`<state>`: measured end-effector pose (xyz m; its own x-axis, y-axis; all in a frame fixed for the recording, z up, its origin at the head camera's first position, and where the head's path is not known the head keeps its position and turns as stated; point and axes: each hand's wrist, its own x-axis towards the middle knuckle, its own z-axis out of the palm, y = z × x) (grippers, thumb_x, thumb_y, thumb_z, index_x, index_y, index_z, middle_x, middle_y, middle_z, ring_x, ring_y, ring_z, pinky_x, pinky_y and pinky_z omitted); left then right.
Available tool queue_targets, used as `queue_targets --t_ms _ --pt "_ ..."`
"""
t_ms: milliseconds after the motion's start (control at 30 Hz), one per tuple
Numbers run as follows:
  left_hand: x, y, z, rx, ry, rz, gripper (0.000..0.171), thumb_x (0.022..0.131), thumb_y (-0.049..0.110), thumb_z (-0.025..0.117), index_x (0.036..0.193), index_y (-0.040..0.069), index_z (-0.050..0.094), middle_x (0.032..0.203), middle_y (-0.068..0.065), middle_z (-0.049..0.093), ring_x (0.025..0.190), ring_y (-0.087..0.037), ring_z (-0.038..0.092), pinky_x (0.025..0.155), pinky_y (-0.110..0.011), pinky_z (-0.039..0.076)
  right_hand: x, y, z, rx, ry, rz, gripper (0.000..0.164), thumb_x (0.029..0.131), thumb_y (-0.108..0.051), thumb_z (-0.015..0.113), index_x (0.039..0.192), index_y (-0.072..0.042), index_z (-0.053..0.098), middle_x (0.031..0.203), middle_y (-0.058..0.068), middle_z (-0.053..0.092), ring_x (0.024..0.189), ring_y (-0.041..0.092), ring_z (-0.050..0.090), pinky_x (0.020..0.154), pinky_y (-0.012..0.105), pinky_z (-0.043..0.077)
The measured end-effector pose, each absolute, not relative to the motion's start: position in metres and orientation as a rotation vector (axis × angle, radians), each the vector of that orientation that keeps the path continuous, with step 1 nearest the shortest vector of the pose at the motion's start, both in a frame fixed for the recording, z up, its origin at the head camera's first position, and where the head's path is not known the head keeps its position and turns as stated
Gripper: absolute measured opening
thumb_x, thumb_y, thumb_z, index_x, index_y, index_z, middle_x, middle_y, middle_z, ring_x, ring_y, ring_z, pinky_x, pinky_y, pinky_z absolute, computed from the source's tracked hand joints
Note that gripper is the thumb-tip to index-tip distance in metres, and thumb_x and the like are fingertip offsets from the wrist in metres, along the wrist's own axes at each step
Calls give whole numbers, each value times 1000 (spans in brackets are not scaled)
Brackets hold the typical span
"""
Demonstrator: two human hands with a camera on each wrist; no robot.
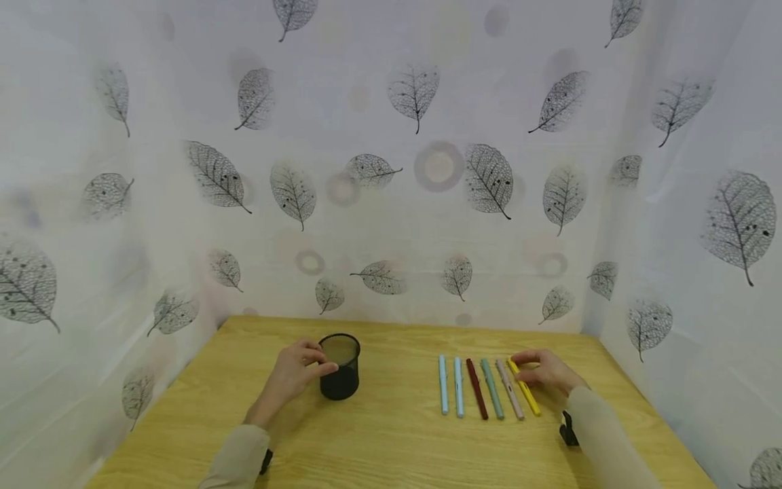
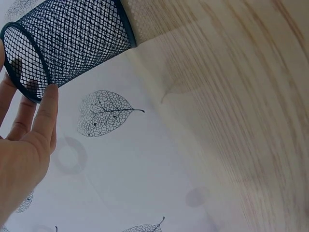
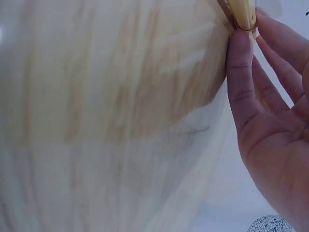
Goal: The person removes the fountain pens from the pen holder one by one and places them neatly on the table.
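A black mesh pen holder (image 1: pixel 339 383) stands upright on the table, left of the middle. My left hand (image 1: pixel 292 372) holds it at the rim, with the thumb on the near side. Up close in the left wrist view, fingertips (image 2: pixel 47 104) lie against the rim of the mesh holder (image 2: pixel 79 36). To the right, my right hand (image 1: pixel 548 371) pinches the upper end of a yellow pen (image 1: pixel 530 399), the rightmost in a row. The right wrist view has thumb and fingers on either side of the yellow pen's end (image 3: pixel 243 12).
Left of the yellow pen lie a pinkish pen (image 1: pixel 510 390), a green pen (image 1: pixel 492 389), a dark red pen (image 1: pixel 477 389) and two light blue pens (image 1: pixel 459 388), roughly parallel. Leaf-printed white sheeting (image 1: pixel 391 224) encloses the wooden table (image 1: pixel 391 451) at the back and sides.
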<state>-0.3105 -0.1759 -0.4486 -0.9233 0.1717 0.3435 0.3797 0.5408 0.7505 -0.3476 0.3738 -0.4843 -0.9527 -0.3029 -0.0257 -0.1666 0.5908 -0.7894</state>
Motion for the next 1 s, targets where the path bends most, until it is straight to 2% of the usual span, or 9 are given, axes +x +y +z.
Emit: queue_targets --t_ms 200,333,433,567,700,1000 --pt "-310 -175 -449 -457 -2565 -1277 18 80 34 81 76 18 74 102 -1 62 101 -23 61 89 -44 56 -345 376 -483 -410 2708 -1231 49 89 -13 71 131 8 56 136 33 50 129 53 43 91 41 55" --pt "-310 -176 -450 -459 -2566 -1237 16 80 34 81 75 20 74 102 -1 62 100 -23 62 87 -44 56 -344 376 -481 -370 2720 -1214 50 89 -16 72 131 7 56 135 32 52 127 51 45 94 46 53" --pt "-310 -177 -449 -460 -2555 -1233 16 80 33 81 74 20 73 101 -1 62 100 -24 63 87 -45 56 -344 375 -480 -354 2703 -1233 51 91 -15 70 133 9 54 135 34 50 122 47 52 90 42 56" --pt "-310 -177 -449 -454 -2568 -1198 16 79 35 81 73 22 73 98 2 62 96 -21 64 82 -40 56 -342 373 -479 -330 2663 -1280 53 91 -13 70 134 11 51 136 35 47 118 43 57 85 38 58" --pt "-309 -176 -450 -448 -2583 -1210 16 79 34 82 74 23 73 97 3 61 95 -18 65 82 -37 56 -338 371 -477 -319 2681 -1282 54 90 -12 71 134 12 51 133 35 51 118 45 55 89 43 56" --pt "-307 -175 -450 -461 -2554 -1184 12 79 29 83 75 22 74 93 3 61 91 -17 60 86 -45 57 -341 363 -475 -143 2632 -1357 53 96 -9 63 137 17 42 130 38 48 93 24 67 77 38 59"
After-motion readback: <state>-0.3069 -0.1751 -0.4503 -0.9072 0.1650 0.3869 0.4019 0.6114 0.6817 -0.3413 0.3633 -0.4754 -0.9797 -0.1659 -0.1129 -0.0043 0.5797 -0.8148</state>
